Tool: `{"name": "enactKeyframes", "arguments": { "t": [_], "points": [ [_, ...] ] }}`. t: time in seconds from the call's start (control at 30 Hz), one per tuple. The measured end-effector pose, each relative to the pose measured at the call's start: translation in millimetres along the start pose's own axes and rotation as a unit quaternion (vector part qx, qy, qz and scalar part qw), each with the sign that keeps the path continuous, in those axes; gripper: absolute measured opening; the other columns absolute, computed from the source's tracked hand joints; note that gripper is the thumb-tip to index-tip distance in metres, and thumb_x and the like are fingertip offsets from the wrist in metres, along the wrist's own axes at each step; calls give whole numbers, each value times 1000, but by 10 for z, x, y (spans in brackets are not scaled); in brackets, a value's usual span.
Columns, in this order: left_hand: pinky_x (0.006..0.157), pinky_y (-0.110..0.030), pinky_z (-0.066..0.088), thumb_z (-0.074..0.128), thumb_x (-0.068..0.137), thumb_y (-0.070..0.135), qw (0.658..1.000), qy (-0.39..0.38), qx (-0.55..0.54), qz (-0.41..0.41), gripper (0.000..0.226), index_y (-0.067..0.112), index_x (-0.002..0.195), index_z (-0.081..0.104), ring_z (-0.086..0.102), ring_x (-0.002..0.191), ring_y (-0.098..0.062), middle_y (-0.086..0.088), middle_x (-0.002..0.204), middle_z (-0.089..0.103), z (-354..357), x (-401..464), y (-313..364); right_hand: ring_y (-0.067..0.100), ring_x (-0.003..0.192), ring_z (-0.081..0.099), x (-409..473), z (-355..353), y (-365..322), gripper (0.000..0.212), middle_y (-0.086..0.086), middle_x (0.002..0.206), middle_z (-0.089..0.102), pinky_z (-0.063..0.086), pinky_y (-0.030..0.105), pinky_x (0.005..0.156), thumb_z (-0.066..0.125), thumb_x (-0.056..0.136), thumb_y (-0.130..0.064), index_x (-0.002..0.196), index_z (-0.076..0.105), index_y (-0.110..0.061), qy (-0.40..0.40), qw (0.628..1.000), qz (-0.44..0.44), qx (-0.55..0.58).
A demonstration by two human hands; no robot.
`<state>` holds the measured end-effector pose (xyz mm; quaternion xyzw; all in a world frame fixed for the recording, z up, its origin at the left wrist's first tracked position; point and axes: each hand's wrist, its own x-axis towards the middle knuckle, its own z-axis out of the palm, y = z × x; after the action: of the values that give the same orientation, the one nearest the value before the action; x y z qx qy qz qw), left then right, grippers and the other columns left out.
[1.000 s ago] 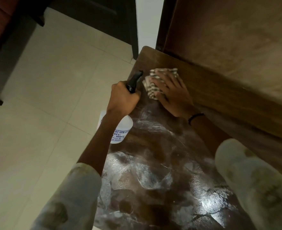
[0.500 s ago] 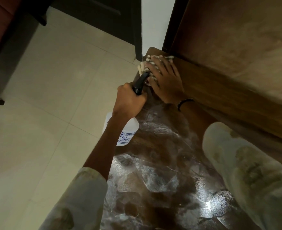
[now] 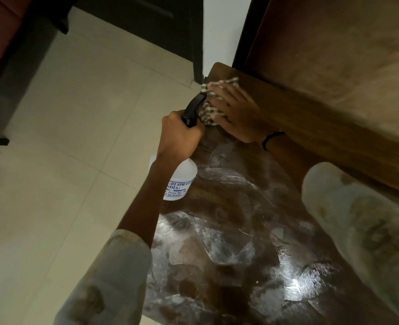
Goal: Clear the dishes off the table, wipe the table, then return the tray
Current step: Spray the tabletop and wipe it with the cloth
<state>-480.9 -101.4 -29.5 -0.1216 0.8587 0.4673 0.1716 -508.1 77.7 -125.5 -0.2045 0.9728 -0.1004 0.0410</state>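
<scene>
Two hands work: the right hand [image 3: 235, 113] presses the cloth [image 3: 209, 111] flat with open fingers at 12 o'clock on the wet counter [image 3: 229, 231]; the left hand [image 3: 179, 137] grips the spray bottle [image 3: 177, 179]. Wiping now. Next, rub the streaks at 6 o'clock.

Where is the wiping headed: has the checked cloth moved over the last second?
Yes. The checked cloth under the right hand slid up the table toward its far corner by the white wall.

Spray bottle [image 3: 178, 181] label, blue print, partly hidden: "RI SPRAY", "NDIA)", "400078", "Price Rs".
</scene>
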Motion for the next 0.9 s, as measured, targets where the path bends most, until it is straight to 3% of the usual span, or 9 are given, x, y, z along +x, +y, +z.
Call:
{"name": "enactKeyframes", "arguments": {
  "t": [0.17, 0.33, 0.47, 0.67, 0.77, 0.9],
  "points": [
    [55, -30, 41, 60, 81, 12, 1000, -9, 24, -5, 16, -2, 87, 65, 53, 57, -29, -14, 66, 55, 19, -133, -56, 26, 148, 17, -328, -9, 88, 53, 5, 159, 25, 7, 43, 119, 28, 100, -40, 150, 31, -23, 47, 981, 184, 26],
    [48, -24, 36, 59, 83, 14, 993, -70, 96, 14, 24, -3, 99, 64, 49, 48, -24, -14, 62, 57, 89, -439, -303, 23, 148, 14, -869, 15, 71, 50, 2, 160, 22, 9, 42, 120, 30, 102, -40, 149, 32, -24, 49, 985, 165, 28],
    [37, -18, 31, 58, 79, 13, 979, -153, 132, -36, 33, 6, 111, 59, 45, 45, -13, -8, 67, 52, 245, -639, -477, 23, 148, 12, -1067, 22, 11, 51, 2, 160, 22, 6, 41, 120, 27, 102, -42, 149, 33, -24, 53, 978, 193, 53],
    [45, -22, 32, 60, 79, 12, 981, -126, 138, -53, 30, 0, 105, 50, 51, 61, -18, -18, 94, 56, 330, -716, -435, 24, 149, 10, -1075, -28, 24, 52, 2, 160, 21, 4, 41, 119, 24, 102, -43, 150, 31, -24, 38, 980, 192, 44],
    [46, -23, 32, 60, 80, 14, 979, -111, 168, -35, 28, 0, 103, 52, 52, 64, -20, -14, 88, 56, 251, -694, -470, 25, 149, 10, -1046, -27, -28, 53, 3, 160, 20, 3, 42, 119, 23, 101, -43, 150, 29, -24, 32, 979, 195, 38],
    [43, -24, 29, 60, 77, 13, 981, -65, 168, -66, 25, -4, 94, 57, 45, 50, -17, -15, 72, 54, 107, -625, -560, 28, 148, 12, -860, 4, -149, 53, 5, 160, 21, 2, 42, 118, 28, 100, -41, 150, 31, -23, 21, 982, 187, 17]
  ]
}}
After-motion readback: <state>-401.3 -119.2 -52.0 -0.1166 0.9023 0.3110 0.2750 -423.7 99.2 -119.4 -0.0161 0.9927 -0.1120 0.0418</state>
